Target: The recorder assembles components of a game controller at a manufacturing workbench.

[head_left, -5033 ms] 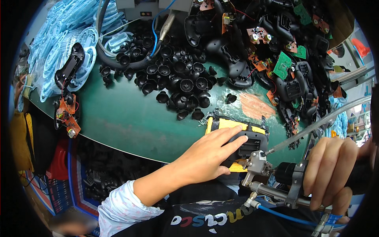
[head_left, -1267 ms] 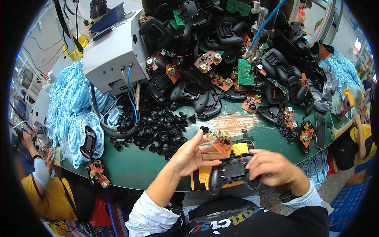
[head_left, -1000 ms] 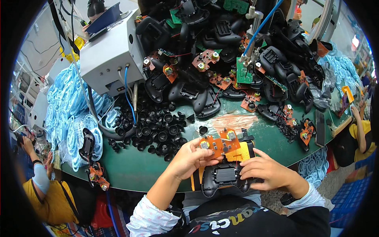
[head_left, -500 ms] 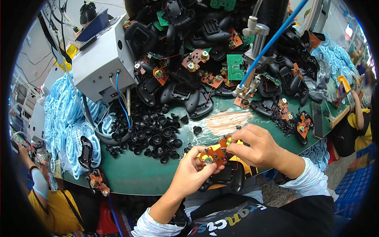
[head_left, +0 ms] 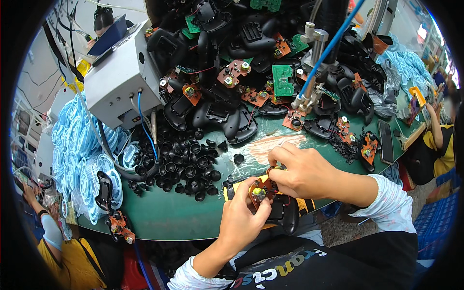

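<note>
My left hand grips an orange-brown circuit board by its left end, thumb in front and fingers behind. A yellow-green joystick module sits on the board. My right hand is closed in a pinch over the board's far right end; its fingertips cover whatever is between them. Just below the board lies a black game controller shell, partly hidden by my left hand. Beneath them, a yellow-and-black piece shows at the table edge.
Black thumbstick caps are heaped on the green table to the left. Controller shells and boards pile up at the back. A grey box, a metal fixture with a blue hose, and a phone stand around.
My right hand has rolled over, its fingers now covering the board's right end. The board has tilted, and my left hand has turned slightly with it.
</note>
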`<state>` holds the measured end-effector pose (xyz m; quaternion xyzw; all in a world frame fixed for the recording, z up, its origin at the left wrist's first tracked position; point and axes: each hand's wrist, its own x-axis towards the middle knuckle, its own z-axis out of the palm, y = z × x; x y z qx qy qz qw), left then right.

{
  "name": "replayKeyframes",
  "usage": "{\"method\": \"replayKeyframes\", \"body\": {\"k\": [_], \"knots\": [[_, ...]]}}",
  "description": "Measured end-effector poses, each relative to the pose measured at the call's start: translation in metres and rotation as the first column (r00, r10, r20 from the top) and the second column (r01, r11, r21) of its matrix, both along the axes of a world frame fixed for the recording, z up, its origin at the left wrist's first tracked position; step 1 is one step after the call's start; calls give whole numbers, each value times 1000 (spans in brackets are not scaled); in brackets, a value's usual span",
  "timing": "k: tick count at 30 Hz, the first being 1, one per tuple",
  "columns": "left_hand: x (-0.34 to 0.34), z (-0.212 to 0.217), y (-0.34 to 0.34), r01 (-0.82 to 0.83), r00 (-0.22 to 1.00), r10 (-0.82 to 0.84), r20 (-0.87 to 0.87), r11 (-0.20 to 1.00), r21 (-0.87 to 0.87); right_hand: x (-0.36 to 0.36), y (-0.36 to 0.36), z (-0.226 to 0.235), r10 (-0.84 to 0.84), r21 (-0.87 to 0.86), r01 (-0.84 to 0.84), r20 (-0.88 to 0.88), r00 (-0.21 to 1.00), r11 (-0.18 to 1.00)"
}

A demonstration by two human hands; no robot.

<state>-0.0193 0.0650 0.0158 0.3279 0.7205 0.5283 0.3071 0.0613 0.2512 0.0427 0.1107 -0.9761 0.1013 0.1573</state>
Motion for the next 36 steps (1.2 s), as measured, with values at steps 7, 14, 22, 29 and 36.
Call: {"method": "replayKeyframes", "body": {"k": [7, 14, 22, 29, 36], "knots": [[3, -1, 3, 53, 995, -59, -76, 995, -79, -10, 16, 6, 97, -179, -89, 39, 994, 980], [-7, -24, -5, -109, 793, 8, 610, 986, 129, 13, 13, 6, -291, -454, 245, -33, 956, 856], [-13, -20, -13, -172, 680, 44, 732, 980, 100, 75, -26, -70, -23, -511, 48, 55, 998, 858], [-8, -21, -17, -200, 598, 26, 801, 973, 117, 126, 49, -55, -739, -413, 663, -38, 672, 624], [-6, -15, -10, -140, 636, -11, 772, 982, 130, 168, 88, -58, -774, -75, 775, 42, 631, 628]]}}
